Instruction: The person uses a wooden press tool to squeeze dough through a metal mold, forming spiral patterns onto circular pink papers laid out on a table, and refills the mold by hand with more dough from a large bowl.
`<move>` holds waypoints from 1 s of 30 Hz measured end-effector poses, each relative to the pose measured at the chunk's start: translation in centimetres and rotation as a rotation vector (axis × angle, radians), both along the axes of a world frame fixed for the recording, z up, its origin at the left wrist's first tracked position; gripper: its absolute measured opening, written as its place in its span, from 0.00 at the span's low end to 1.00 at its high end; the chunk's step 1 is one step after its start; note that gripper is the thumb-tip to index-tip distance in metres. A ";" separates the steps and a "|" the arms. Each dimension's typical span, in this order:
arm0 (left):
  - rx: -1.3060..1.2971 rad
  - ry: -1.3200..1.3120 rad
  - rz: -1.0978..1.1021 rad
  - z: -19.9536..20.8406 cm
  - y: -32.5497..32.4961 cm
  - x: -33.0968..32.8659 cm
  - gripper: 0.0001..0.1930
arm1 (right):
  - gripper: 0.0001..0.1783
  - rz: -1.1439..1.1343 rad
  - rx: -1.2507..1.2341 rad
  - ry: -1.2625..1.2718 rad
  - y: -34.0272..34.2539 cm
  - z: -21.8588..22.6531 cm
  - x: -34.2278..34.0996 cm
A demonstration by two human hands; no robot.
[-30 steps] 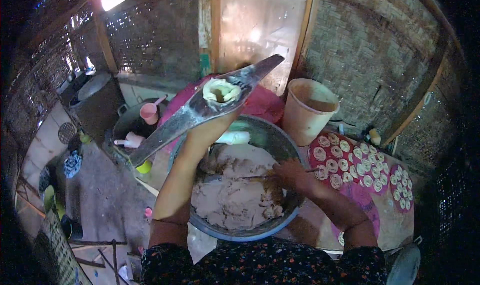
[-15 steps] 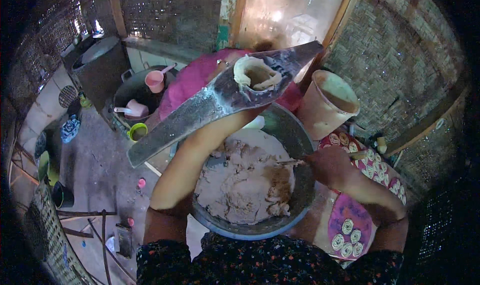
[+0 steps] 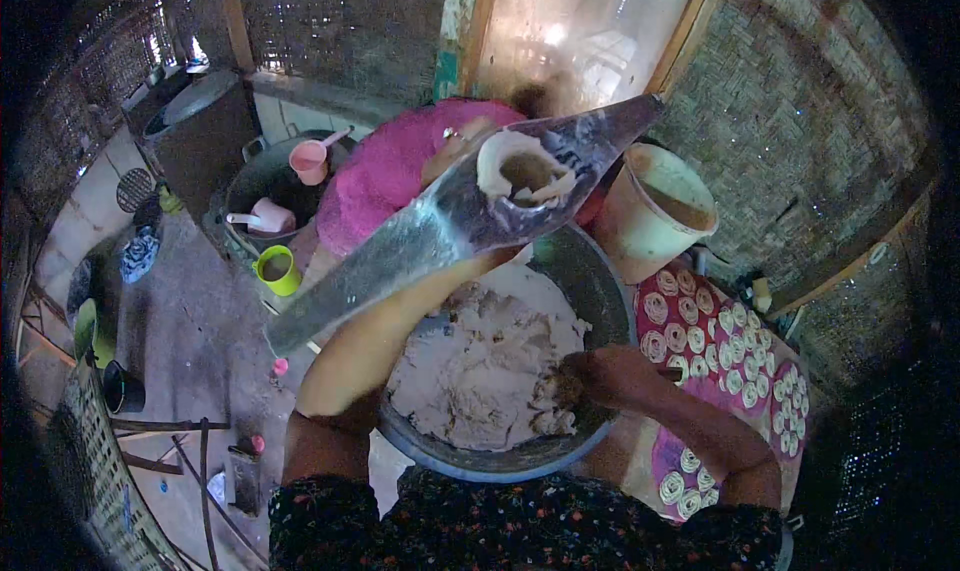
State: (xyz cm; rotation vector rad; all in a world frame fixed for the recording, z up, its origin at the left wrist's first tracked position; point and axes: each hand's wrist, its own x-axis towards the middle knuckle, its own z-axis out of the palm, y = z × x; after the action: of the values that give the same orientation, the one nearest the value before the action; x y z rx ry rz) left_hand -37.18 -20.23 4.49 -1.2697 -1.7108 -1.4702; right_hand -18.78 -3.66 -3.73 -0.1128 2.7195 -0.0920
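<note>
A long dark plank-shaped press (image 3: pixel 400 246) slants across the view above the basin. Pale dough lines the rim of its round opening (image 3: pixel 490 171). My left forearm (image 3: pixel 390 326) reaches up under it; the press hides that hand's fingers. Below, a wide grey basin (image 3: pixel 430 456) holds a mass of pale, pinkish-grey dough (image 3: pixel 470 371). My right hand (image 3: pixel 605 376) is closed round a tool whose wooden handle (image 3: pixel 672 373) sticks out behind the fist. Its working end is hidden at the dough's right side.
Beyond the press a person in pink (image 3: pixel 385 176) bends forward. A tall pale bucket (image 3: pixel 650 221) stands right of the basin. Coiled dough rounds (image 3: pixel 740 356) lie on red and purple sheets. Left are a yellow-green cup (image 3: pixel 278 271), pink dippers (image 3: pixel 308 161) and a dark tub (image 3: pixel 240 196).
My right hand has moved down and left, from the basin's right rim to the dough. The press has shifted slightly right. The person in pink has moved a little.
</note>
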 end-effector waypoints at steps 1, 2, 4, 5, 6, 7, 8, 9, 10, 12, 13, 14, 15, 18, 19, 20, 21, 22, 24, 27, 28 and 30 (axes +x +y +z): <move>-0.013 0.004 0.008 0.0 -0.1 0.1 0.13 | 0.18 -0.001 0.011 -0.001 0.3 0.4 0.5; -0.022 0.011 0.012 0.3 -0.2 0.5 0.12 | 0.18 -0.001 0.017 0.012 0.8 1.2 1.4; -0.064 0.020 -0.005 0.4 0.6 0.4 0.12 | 0.17 0.004 -0.137 0.134 2.5 2.5 3.4; -0.097 0.034 -0.009 0.6 0.9 0.4 0.12 | 0.17 -0.009 -0.133 0.152 2.6 4.3 4.0; -0.139 0.071 0.042 1.9 -1.0 1.1 0.12 | 0.16 -0.026 -0.071 0.114 1.6 7.9 4.3; -0.173 0.111 0.056 2.8 -1.5 1.4 0.12 | 0.15 -0.082 0.004 0.070 1.1 10.9 5.1; -0.228 0.166 0.097 3.8 -2.9 1.9 0.12 | 0.15 -0.007 -0.106 0.167 1.3 12.9 5.6; -0.275 0.237 0.127 5.3 -3.8 2.6 0.11 | 0.14 0.055 -0.209 0.262 1.9 14.7 6.5; -0.322 0.310 0.160 6.7 -5.1 3.4 0.11 | 0.14 0.076 -0.215 0.290 2.0 16.3 7.2; -0.323 0.461 0.094 7.3 -2.2 2.6 0.11 | 0.12 -0.014 -0.291 0.609 3.1 18.6 10.2; -0.362 0.518 0.159 7.8 -2.3 2.4 0.11 | 0.12 -0.011 -0.298 0.633 2.9 19.8 10.5; -0.376 0.553 0.198 8.1 -2.3 2.4 0.11 | 0.12 -0.107 -0.335 0.642 2.1 21.5 10.9; -0.488 0.570 0.347 7.6 -2.0 1.8 0.11 | 0.12 -0.200 -0.383 0.644 1.7 22.6 11.0; -0.479 0.506 0.268 6.7 -1.8 2.7 0.11 | 0.12 -0.260 -0.668 0.432 2.3 22.8 9.1; -0.478 0.517 0.262 6.4 -1.7 2.8 0.11 | 0.12 -0.265 -0.670 0.444 3.0 21.8 8.1; -0.498 0.514 0.288 7.2 -3.3 3.7 0.11 | 0.12 -0.005 -0.452 0.658 3.3 20.9 6.7; -0.477 0.493 0.248 6.2 -2.4 3.1 0.10 | 0.12 0.189 -0.172 0.848 3.5 20.4 6.0; -0.463 0.498 0.230 5.3 -1.4 2.6 0.10 | 0.12 0.174 -0.155 0.850 3.2 20.7 6.1; -0.552 0.234 0.384 4.1 -0.8 2.3 0.10 | 0.14 0.190 0.299 0.948 0.5 21.9 6.0; -0.528 0.421 0.430 3.4 -0.4 2.5 0.10 | 0.16 0.172 0.541 1.089 -3.5 18.9 4.1; -0.492 0.412 0.363 3.5 0.0 2.7 0.10 | 0.16 0.162 0.551 1.092 -4.1 17.6 3.9; -0.571 0.452 0.364 3.9 -0.7 3.4 0.10 | 0.16 0.209 0.623 1.137 -5.1 14.9 3.2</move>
State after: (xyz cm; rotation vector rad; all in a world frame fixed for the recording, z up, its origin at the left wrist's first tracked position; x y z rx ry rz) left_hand -33.81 -20.91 8.37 -1.3339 -1.9607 -0.4473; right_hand -15.58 -8.80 11.20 -0.3434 3.6147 1.2136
